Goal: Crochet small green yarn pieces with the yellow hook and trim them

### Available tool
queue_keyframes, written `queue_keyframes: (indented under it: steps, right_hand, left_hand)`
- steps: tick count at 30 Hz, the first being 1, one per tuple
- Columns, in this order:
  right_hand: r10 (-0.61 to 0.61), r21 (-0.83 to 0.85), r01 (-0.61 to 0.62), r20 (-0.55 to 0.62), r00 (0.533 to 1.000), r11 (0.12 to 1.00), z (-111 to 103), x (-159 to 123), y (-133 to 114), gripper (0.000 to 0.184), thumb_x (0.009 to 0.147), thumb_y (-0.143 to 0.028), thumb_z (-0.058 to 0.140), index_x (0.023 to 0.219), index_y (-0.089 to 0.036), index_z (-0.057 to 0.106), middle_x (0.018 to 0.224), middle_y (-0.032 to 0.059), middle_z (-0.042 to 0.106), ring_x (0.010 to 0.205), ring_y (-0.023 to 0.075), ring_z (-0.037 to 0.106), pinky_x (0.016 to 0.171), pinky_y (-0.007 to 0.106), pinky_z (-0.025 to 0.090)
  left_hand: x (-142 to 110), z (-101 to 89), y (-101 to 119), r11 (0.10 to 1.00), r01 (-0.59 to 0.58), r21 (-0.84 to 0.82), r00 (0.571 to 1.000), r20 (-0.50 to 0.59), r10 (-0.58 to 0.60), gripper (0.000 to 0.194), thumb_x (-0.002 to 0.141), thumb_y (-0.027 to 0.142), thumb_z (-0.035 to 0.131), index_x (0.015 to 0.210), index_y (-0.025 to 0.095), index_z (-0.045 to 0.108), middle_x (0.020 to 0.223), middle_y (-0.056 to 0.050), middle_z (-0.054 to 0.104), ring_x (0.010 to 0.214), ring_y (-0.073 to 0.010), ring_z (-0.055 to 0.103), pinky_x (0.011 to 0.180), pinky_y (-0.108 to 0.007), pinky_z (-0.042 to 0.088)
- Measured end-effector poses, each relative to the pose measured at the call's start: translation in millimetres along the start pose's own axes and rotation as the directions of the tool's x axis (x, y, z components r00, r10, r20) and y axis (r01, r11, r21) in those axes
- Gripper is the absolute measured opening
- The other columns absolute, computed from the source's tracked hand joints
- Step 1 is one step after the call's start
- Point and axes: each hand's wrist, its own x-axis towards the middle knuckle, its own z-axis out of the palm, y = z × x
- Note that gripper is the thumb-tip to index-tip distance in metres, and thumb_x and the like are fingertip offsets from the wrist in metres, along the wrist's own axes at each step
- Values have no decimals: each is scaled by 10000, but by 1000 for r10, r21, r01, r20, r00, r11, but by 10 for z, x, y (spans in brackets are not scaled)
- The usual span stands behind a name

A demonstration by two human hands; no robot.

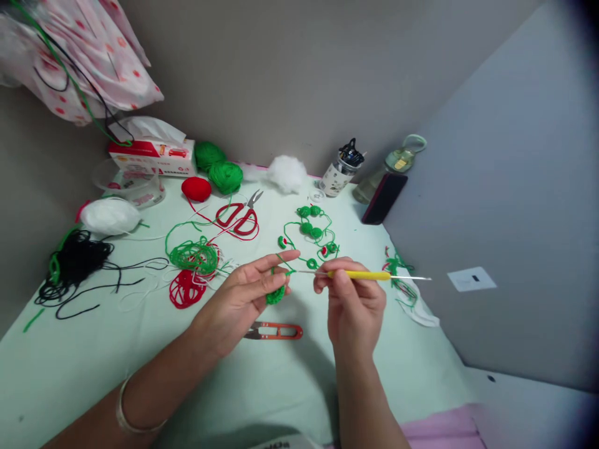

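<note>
My left hand (243, 293) pinches a small piece of green crochet work (276, 295) between thumb and fingers. Green yarn runs over its raised index finger. In my right hand (356, 305) is a crochet hook (365, 275) with a yellow handle and a metal tip at each end. The hook's left tip meets the green yarn at the top of the crochet piece. Below the hands, orange thread snips (281, 331) lie on the table, partly behind my left hand. Just beyond the hands lie several finished green crochet pieces (311, 229) joined by loose yarn.
Red-handled scissors (246, 223), tangled green yarn (194, 255) and red yarn (187, 290) lie left of centre. Black yarn (77, 262) and a white yarn ball (110, 216) are farther left. A tissue box (173, 157), pen jar (337, 176), phone (384, 199) and bottle (397, 163) stand along the back.
</note>
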Motion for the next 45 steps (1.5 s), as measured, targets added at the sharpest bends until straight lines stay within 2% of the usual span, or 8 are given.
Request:
queue_keyframes:
  steps: [4, 11, 19, 22, 26, 34, 40, 45]
  right_hand:
    - [113, 119, -116, 31, 993, 986, -14, 16, -7, 147, 924, -277, 631, 851, -207, 737, 780, 27, 641, 588, 115, 575, 519, 268, 500]
    - [-1, -29, 5, 155, 988, 1000, 87, -72, 32, 142, 952, -230, 609, 949, -242, 751, 903, 63, 744, 875, 205, 667, 668, 336, 561]
    - [-320, -463, 437, 311, 895, 771, 88, -202, 57, 374, 906, -70, 616, 1171, -309, 727, 1068, 69, 706, 931, 198, 671, 761, 353, 573]
    - [-206, -279, 234, 126, 970, 931, 51, -123, 47, 235, 931, -110, 597, 1025, -260, 753, 893, 46, 703, 788, 178, 661, 684, 339, 556]
    - [28, 31, -29, 61, 998, 999, 52, -32, 36, 150, 945, -216, 615, 905, -221, 759, 842, 40, 679, 649, 135, 603, 557, 293, 512]
    - [-109, -153, 137, 175, 979, 979, 122, -127, 46, 243, 945, -108, 595, 1016, -274, 757, 945, 39, 736, 867, 180, 667, 690, 326, 552]
    - [-370, -502, 491, 326, 870, 712, 124, -244, 103, 428, 906, -25, 600, 1226, -288, 708, 1151, 85, 673, 967, 192, 675, 796, 339, 587]
    - [-175, -227, 204, 140, 975, 952, 38, -96, 31, 245, 926, -102, 615, 1032, -268, 761, 887, 37, 693, 806, 174, 665, 682, 323, 556]
  left_hand:
    - [-4, 22, -28, 994, -52, 96, 999, -8, 53, 376, 818, 250, 785, 1192, 229, 752, 791, -3, 639, 768, -133, 555, 747, -259, 403]
    - [10, 33, -101, 979, -127, 162, 991, -16, 131, 357, 802, 237, 805, 1153, 282, 758, 857, 7, 692, 840, -139, 605, 798, -256, 433]
    - [34, 43, -146, 997, -75, -25, 992, -105, 72, 419, 814, 232, 790, 1228, 222, 727, 858, -8, 699, 841, -136, 612, 877, -265, 445]
    - [36, 23, -103, 998, -1, -66, 997, -83, -4, 334, 802, 217, 795, 1133, 185, 773, 834, -12, 674, 789, -119, 589, 879, -265, 447]
    - [24, 11, -82, 989, -134, 67, 981, -135, 143, 448, 794, 217, 811, 1233, 247, 724, 763, 38, 613, 767, -99, 542, 828, -229, 418]
    - [43, 25, -145, 977, -155, 145, 977, -122, 173, 465, 832, 259, 787, 1285, 260, 683, 839, 27, 650, 874, -115, 565, 891, -246, 405]
    - [37, 35, -158, 997, -74, -19, 994, -83, 72, 343, 840, 257, 773, 1179, 214, 738, 877, -12, 697, 868, -127, 604, 880, -258, 452]
    - [47, -16, -56, 999, -32, -20, 999, -34, 31, 333, 854, 189, 742, 1187, 196, 744, 800, 9, 643, 794, -99, 590, 870, -248, 466]
